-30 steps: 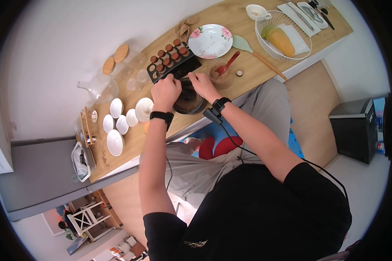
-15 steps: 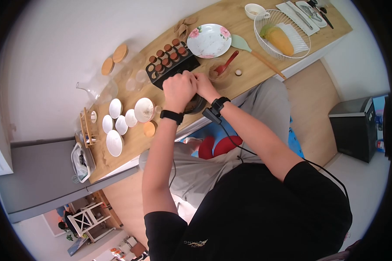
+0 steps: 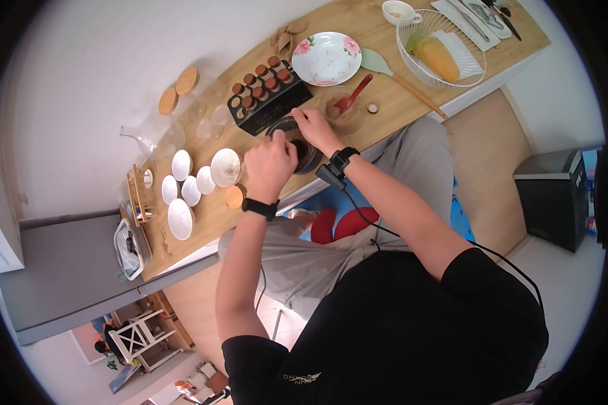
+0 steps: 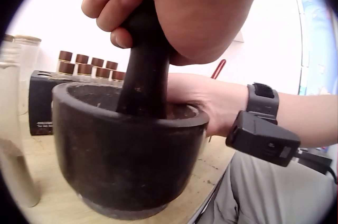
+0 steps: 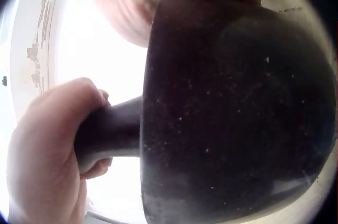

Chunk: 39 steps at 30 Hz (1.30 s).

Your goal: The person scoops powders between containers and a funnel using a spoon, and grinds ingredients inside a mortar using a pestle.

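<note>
A dark stone mortar (image 4: 127,155) stands on the wooden table near its front edge. My left hand (image 3: 271,165) grips the upper end of a black pestle (image 4: 145,76), its fingers wrapped round the knob. The pestle leans a little, and its lower end is hidden inside the mortar. On the mortar's far side my right hand (image 3: 316,129) holds the rim, the palm against the outer wall. In the right wrist view the mortar fills most of the picture, with the left hand and pestle at its mouth.
Behind the mortar stands a black rack (image 3: 270,104) of cork-topped bottles. A glass bowl (image 3: 341,111) with a red spatula (image 3: 355,94) is close by the right hand. White bowls (image 3: 180,219) sit left; a floral plate (image 3: 326,59) and wire basket (image 3: 440,47) lie right.
My left hand first swung toward the right hand, then came back left and nearer the body, and the pestle moved with it. The right hand stays at the mortar.
</note>
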Each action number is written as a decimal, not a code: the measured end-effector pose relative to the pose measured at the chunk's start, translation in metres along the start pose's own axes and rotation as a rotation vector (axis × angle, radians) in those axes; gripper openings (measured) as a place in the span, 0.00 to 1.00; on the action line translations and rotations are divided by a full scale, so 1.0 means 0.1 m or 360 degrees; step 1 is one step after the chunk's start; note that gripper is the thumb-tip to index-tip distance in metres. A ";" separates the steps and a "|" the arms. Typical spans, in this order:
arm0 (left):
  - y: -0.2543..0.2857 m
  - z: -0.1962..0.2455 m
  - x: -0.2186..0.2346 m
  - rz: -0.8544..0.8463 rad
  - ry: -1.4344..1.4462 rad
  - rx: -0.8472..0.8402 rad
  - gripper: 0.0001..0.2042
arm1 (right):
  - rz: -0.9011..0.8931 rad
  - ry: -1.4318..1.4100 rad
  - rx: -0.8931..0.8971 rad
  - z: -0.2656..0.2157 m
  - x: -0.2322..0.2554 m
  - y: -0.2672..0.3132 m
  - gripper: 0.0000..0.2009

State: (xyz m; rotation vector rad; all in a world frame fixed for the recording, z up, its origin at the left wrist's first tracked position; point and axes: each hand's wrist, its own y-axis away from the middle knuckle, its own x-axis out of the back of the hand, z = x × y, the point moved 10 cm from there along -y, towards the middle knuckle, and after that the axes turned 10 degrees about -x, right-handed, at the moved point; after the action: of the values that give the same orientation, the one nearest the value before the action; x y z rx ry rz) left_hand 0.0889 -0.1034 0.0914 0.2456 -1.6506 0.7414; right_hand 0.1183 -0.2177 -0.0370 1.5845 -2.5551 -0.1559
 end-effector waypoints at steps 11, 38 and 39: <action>-0.26 -0.55 -0.30 -0.0067 0.0129 0.0267 0.10 | -0.0021 0.0039 -0.0086 -0.01 0.01 0.01 0.23; 0.15 -0.26 -0.08 -0.0109 0.0024 0.0243 0.09 | -0.0053 -0.0058 -0.0056 0.05 -0.02 -0.01 0.23; 0.12 -0.14 -0.03 -0.0090 -0.0003 0.0172 0.08 | -0.0066 -0.0072 -0.0057 0.05 -0.03 -0.01 0.22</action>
State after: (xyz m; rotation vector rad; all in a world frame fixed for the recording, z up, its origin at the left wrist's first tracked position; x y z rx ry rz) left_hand 0.0942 -0.0871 0.0856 0.3684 -1.6011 0.7888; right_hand 0.1200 -0.2158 -0.0419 1.6401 -2.5387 -0.2432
